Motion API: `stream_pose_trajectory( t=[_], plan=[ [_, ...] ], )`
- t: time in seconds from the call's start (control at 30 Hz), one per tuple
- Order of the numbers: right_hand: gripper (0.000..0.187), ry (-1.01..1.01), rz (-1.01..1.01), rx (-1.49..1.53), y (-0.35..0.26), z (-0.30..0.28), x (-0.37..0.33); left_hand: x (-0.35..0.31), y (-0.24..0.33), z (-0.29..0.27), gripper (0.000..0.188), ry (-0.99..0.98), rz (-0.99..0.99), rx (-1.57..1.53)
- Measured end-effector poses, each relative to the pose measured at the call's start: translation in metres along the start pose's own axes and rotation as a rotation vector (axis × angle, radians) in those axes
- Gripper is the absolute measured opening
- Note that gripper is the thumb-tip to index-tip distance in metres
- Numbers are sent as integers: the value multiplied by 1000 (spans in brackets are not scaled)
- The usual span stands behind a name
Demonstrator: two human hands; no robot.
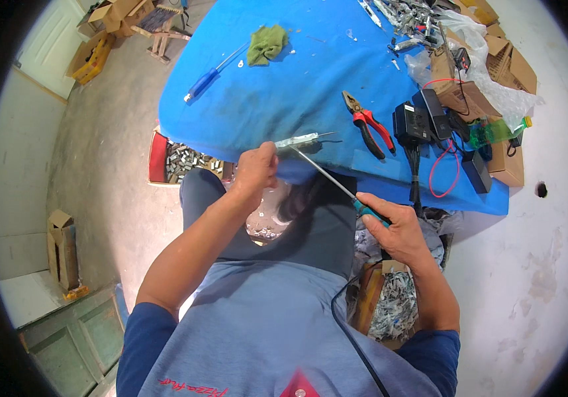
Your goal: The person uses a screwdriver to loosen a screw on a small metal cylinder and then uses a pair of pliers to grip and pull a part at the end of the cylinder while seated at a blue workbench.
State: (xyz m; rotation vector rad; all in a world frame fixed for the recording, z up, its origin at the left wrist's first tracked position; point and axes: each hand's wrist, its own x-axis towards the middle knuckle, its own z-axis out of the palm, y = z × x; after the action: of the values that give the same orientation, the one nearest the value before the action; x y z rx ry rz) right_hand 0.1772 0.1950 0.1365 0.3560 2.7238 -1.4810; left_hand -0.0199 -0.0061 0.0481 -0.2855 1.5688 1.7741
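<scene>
My left hand point(257, 173) is closed around one end of a slim, silvery-white part point(297, 139). This part lies near the front edge of the blue-covered table point(264, 99), and a thin pin sticks out of its far end. In my right hand point(395, 228) is a screwdriver point(327, 175) with a teal handle, the fingers wrapped round it. Its long metal shaft slants up and left, the tip at the silvery part; whether it touches cannot be made out. Pliers point(369, 126) with red and black handles rest on the table to the right.
A blue-handled screwdriver point(203, 84) and green cloth point(267, 45) lie farther back. Black adapter boxes point(411, 124), a green bottle point(492, 132) and bubble wrap point(482, 49) crowd the right side. Small metal pieces point(185, 161) fill a box at left; shredded strips point(396, 301) fill another below right.
</scene>
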Motion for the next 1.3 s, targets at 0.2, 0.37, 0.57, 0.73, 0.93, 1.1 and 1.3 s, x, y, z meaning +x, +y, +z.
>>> stream_pose_trajectory(
  t=[0.2,0.37,0.57,0.73,0.93,1.1,1.3],
  plan=[
    [39,-4,-112,-220,-12,-10,3,2,-1,-3,32,-24,-12,1],
    [39,-44,-114,-298,-21,-20,11,4,0,-2,32,-16,-21,5],
    [38,-98,-64,-206,-27,-26,20,2,-6,2,34,5,28,12],
    [36,-177,-62,-379,-54,-37,33,-3,-4,7,36,29,75,52],
    [36,-318,41,-318,-67,-53,53,3,-12,5,39,38,112,59],
    [34,-376,383,78,-61,-58,64,2,-6,3,40,67,110,63],
    [35,-138,-31,-277,-40,-24,30,6,-11,-3,41,19,113,66]
  ],
)
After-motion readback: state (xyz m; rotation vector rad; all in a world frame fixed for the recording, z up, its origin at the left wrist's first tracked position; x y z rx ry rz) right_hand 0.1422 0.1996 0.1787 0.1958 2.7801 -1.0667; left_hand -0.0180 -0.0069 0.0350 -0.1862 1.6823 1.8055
